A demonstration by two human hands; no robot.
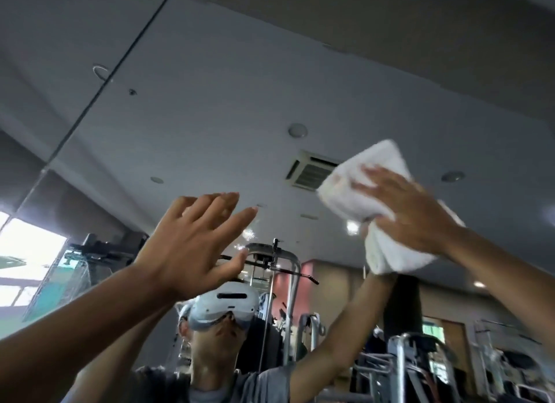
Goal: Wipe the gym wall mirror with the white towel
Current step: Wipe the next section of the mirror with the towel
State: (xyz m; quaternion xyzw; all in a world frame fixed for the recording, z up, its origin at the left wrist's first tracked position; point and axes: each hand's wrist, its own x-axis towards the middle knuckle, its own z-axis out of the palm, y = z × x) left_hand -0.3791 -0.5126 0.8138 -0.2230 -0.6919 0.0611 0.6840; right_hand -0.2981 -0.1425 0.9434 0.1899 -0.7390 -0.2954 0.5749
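The gym wall mirror [210, 117] fills most of the view and reflects the ceiling and the room behind me. My right hand [411, 213] presses the folded white towel [360, 192] flat against the glass high on the right, fingers spread and straight. My left hand [192, 240] is raised in front of the mirror at centre left, fingers straight and together, holding nothing; whether it touches the glass I cannot tell. My own reflection with a headset shows below the hands.
A dark vertical seam [99, 93] between mirror panels runs up the left side. Reflected in the glass are gym machines [279, 267], an air-conditioning vent [312, 170] and a bright window [27, 252] at the left.
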